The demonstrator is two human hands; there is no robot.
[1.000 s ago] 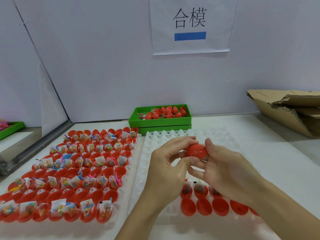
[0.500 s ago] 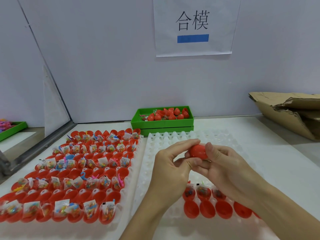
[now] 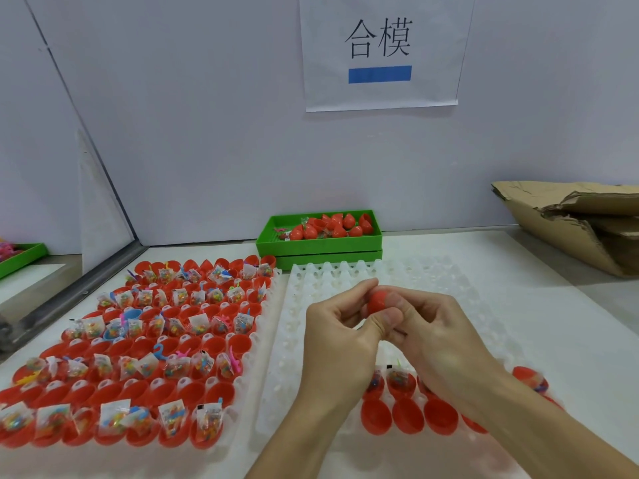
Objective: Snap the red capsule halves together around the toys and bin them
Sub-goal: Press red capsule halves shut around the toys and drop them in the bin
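The red capsule (image 3: 378,300) sits pinched between both hands, the left hand (image 3: 340,335) and right hand (image 3: 439,335) curled round it above the white tray (image 3: 432,281). Beyond the hands, the green bin (image 3: 320,242) holds closed red capsules; left of them, a tray (image 3: 273,305) carries toy-filled halves.

Bright, even overhead light washes the white worktop (image 3: 570,340), casting only soft shadows. Wide-angle bending bows the edges (the wall seam leans), and the near capsule rows (image 3: 408,414) blur slightly.
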